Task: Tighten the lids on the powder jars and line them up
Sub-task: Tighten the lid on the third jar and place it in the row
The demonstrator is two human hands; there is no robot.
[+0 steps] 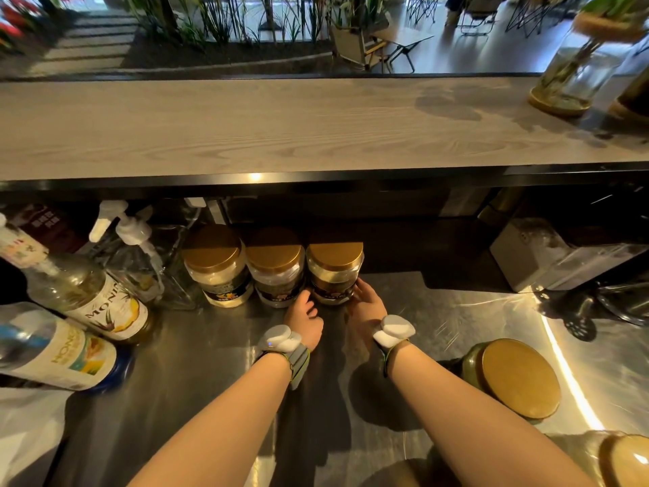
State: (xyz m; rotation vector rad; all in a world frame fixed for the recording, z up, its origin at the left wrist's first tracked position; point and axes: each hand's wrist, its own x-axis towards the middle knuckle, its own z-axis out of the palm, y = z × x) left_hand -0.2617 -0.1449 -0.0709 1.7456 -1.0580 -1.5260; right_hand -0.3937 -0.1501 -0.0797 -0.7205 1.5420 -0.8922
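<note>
Three clear powder jars with gold lids stand side by side at the back of the steel counter (210,353), under the wooden bar top. The left jar (219,267) holds pale powder, the middle jar (277,272) stands touching it, and the right jar (334,272) holds brown powder. My left hand (305,319) and my right hand (367,304) cup the base of the right jar from either side. A fourth gold-lidded jar (514,377) stands apart at the near right. Part of another jar (623,458) shows at the bottom right corner.
Syrup bottles (94,304) and pump bottles (137,247) crowd the left side. A wooden bar top (281,128) overhangs the back of the counter. A glass vase (576,68) stands on it at right. A grey machine (548,254) and dark utensils (579,318) occupy the right.
</note>
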